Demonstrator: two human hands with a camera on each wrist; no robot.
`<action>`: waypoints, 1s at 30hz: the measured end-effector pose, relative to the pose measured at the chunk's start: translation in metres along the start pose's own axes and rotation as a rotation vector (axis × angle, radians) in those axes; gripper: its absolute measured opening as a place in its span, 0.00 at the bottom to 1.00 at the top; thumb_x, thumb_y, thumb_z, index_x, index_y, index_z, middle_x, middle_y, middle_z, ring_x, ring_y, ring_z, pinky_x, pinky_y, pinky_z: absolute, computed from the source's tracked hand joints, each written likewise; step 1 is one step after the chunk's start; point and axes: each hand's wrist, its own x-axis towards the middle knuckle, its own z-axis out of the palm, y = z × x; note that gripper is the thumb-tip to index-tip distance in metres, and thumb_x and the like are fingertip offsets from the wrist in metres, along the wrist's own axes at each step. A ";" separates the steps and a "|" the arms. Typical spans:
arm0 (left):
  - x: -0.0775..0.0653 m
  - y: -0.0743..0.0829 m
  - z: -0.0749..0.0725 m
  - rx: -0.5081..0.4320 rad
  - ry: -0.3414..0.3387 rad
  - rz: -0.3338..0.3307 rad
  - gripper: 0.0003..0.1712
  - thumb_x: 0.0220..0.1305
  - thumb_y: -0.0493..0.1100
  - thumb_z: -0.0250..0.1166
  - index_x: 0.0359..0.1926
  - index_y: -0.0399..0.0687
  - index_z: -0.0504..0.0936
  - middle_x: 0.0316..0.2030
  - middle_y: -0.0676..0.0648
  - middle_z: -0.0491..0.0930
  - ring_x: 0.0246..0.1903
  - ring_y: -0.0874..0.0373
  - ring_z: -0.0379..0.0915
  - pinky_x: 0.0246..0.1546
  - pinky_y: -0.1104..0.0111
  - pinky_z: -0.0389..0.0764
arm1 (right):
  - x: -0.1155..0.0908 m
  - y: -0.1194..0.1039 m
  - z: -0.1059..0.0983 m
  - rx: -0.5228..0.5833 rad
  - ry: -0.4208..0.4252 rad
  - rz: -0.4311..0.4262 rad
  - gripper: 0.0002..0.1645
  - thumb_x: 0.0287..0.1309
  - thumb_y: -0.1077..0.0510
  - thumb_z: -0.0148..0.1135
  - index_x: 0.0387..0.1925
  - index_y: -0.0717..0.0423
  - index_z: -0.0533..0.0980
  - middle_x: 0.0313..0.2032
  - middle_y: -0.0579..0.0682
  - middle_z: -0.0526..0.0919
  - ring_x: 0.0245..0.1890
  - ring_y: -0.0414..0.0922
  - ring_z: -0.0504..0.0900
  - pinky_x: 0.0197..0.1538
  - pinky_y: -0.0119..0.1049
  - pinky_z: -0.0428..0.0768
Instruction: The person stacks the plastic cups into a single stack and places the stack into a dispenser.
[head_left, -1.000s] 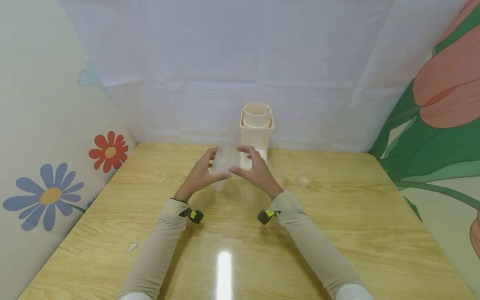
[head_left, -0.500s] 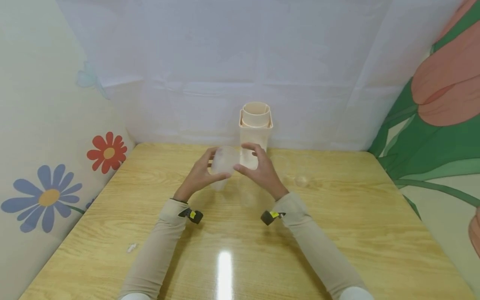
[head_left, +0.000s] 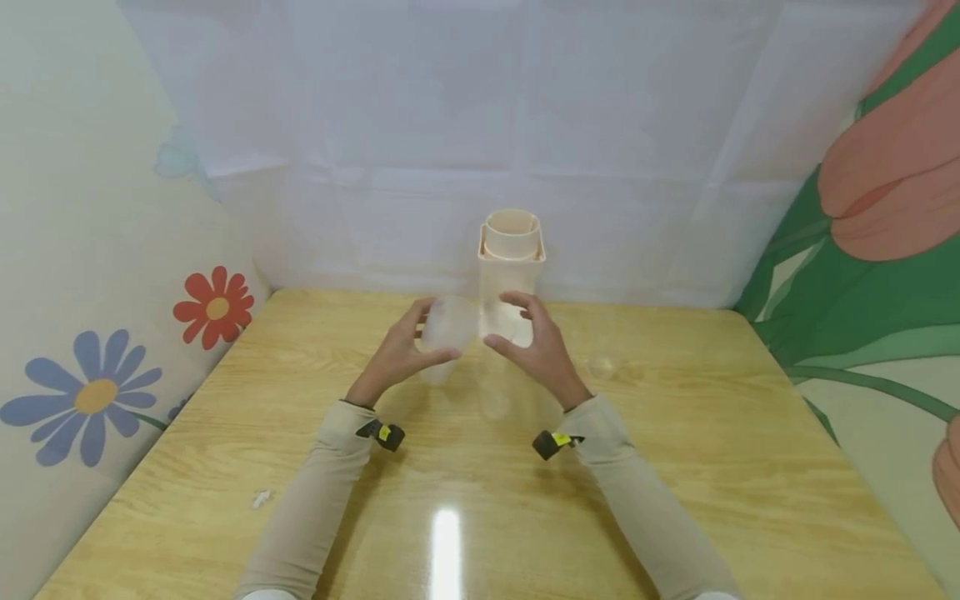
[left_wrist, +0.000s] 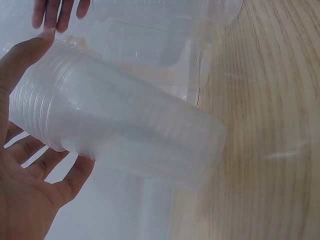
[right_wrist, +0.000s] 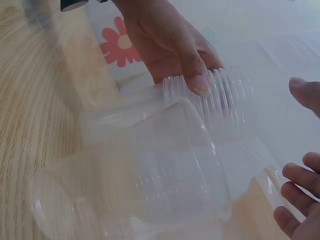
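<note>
My left hand [head_left: 397, 350] grips a nested stack of clear plastic cups [left_wrist: 125, 120] around its ribbed rims, thumb on one side and fingers on the other. The cups' bases point down toward the table in the left wrist view. To the right of the stack, my right hand [head_left: 536, 350] is held apart from it, fingers loosely curved with nothing between them. A single clear cup [right_wrist: 165, 165] stands close by in the right wrist view. Just behind the hands rises a beige holder [head_left: 512, 275] with a round tube at its top.
Another clear cup [head_left: 602, 367], very faint, stands on the wooden table [head_left: 675, 467] to the right. A small white scrap [head_left: 261, 498] lies at the left. A white sheet [head_left: 405, 150] hangs behind the table.
My right hand has drawn away to the right from the cup stack, and its gap to the stack has widened. My left hand keeps the stack in nearly the same place.
</note>
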 end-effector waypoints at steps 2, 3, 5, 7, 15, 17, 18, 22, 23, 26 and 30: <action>-0.001 0.001 0.000 0.005 0.000 -0.005 0.49 0.56 0.47 0.78 0.73 0.43 0.61 0.65 0.38 0.70 0.62 0.42 0.68 0.56 0.47 0.77 | -0.001 0.004 -0.001 -0.003 0.009 0.005 0.38 0.55 0.68 0.71 0.64 0.75 0.64 0.62 0.69 0.71 0.64 0.63 0.67 0.69 0.57 0.64; -0.001 0.001 0.000 0.008 0.000 -0.007 0.50 0.55 0.47 0.78 0.73 0.43 0.61 0.65 0.38 0.70 0.62 0.42 0.68 0.56 0.47 0.77 | -0.001 0.009 -0.001 -0.006 0.014 0.006 0.38 0.55 0.68 0.71 0.64 0.75 0.64 0.62 0.69 0.70 0.65 0.63 0.67 0.69 0.56 0.64; -0.001 0.001 0.000 0.016 0.000 -0.012 0.50 0.55 0.47 0.78 0.73 0.43 0.61 0.65 0.38 0.70 0.62 0.42 0.68 0.56 0.47 0.77 | -0.001 0.020 0.000 -0.010 0.028 0.000 0.39 0.55 0.68 0.72 0.65 0.74 0.64 0.63 0.68 0.70 0.65 0.63 0.67 0.69 0.57 0.64; -0.001 0.002 0.000 0.020 0.003 -0.015 0.49 0.55 0.46 0.78 0.72 0.43 0.61 0.64 0.37 0.70 0.62 0.42 0.68 0.56 0.48 0.77 | 0.000 0.031 0.000 -0.009 0.041 -0.011 0.40 0.53 0.68 0.73 0.65 0.73 0.64 0.64 0.68 0.70 0.65 0.62 0.66 0.69 0.58 0.64; -0.001 0.001 0.000 0.002 0.004 -0.017 0.49 0.56 0.43 0.77 0.73 0.42 0.60 0.66 0.36 0.68 0.63 0.40 0.67 0.57 0.46 0.76 | -0.001 0.043 -0.005 0.002 0.084 -0.034 0.40 0.52 0.65 0.75 0.65 0.65 0.67 0.63 0.61 0.73 0.65 0.56 0.69 0.67 0.57 0.66; -0.001 0.001 0.000 0.000 0.003 -0.023 0.49 0.56 0.43 0.77 0.73 0.42 0.60 0.66 0.36 0.68 0.63 0.41 0.67 0.57 0.46 0.76 | -0.002 0.043 -0.007 -0.001 0.092 -0.037 0.40 0.52 0.65 0.75 0.64 0.65 0.67 0.63 0.60 0.74 0.64 0.55 0.69 0.66 0.57 0.67; -0.001 0.001 0.000 0.002 0.002 -0.026 0.49 0.56 0.44 0.77 0.73 0.42 0.60 0.66 0.36 0.68 0.63 0.41 0.67 0.57 0.46 0.76 | -0.002 0.043 -0.007 -0.002 0.095 -0.039 0.39 0.52 0.65 0.75 0.64 0.65 0.67 0.62 0.60 0.74 0.64 0.55 0.70 0.66 0.57 0.67; -0.002 0.002 0.000 0.021 0.003 -0.027 0.49 0.56 0.46 0.78 0.73 0.42 0.60 0.66 0.37 0.68 0.63 0.42 0.67 0.57 0.48 0.76 | -0.004 0.046 -0.010 -0.012 0.101 -0.054 0.39 0.52 0.64 0.75 0.64 0.66 0.67 0.62 0.60 0.74 0.64 0.54 0.70 0.66 0.59 0.66; -0.002 0.002 0.000 0.026 0.003 -0.026 0.50 0.56 0.46 0.78 0.73 0.42 0.60 0.66 0.36 0.68 0.63 0.42 0.67 0.57 0.48 0.76 | -0.004 0.047 -0.011 -0.012 0.102 -0.057 0.39 0.52 0.65 0.75 0.64 0.66 0.67 0.62 0.60 0.74 0.64 0.54 0.70 0.66 0.59 0.66; -0.002 0.003 -0.001 0.039 0.006 -0.020 0.50 0.55 0.46 0.78 0.73 0.41 0.60 0.66 0.35 0.68 0.62 0.41 0.67 0.57 0.48 0.77 | -0.003 0.048 -0.014 -0.005 0.112 -0.057 0.39 0.52 0.66 0.75 0.64 0.67 0.67 0.62 0.61 0.73 0.64 0.55 0.69 0.67 0.58 0.66; -0.001 0.003 -0.002 0.044 0.010 -0.017 0.50 0.55 0.46 0.78 0.73 0.40 0.60 0.65 0.35 0.68 0.62 0.41 0.67 0.57 0.48 0.76 | -0.002 0.046 -0.021 0.002 0.132 -0.060 0.40 0.51 0.70 0.73 0.64 0.71 0.66 0.62 0.66 0.72 0.64 0.60 0.68 0.67 0.59 0.65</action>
